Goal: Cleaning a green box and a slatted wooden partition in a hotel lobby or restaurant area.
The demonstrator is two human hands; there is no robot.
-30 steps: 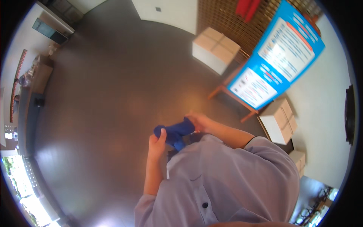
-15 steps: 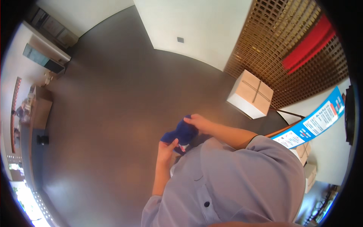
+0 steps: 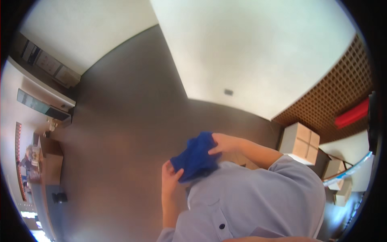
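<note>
A blue cloth (image 3: pixel 193 157), rumpled but partly spread, hangs between my two hands in front of the grey shirt I wear. My left hand (image 3: pixel 172 173) grips its lower left corner, thumb on top. My right hand (image 3: pixel 221 143) has hold of the upper right part, with fingers and thumb closed on the fabric. The fingertips behind the cloth are hidden.
A pale wall (image 3: pixel 262 48) meets a lattice panel (image 3: pixel 314 101) with red fabric (image 3: pixel 350 113). Cartons (image 3: pixel 300 143) and an edge-on blue-white sign (image 3: pixel 346 173) stand at right. A cluttered counter (image 3: pixel 52 169) runs along the left, over the dark floor (image 3: pixel 121 133).
My view has swung left and up, so the sign and cartons have slid to the right rim. The cloth, bunched before, is spread wider between my hands.
</note>
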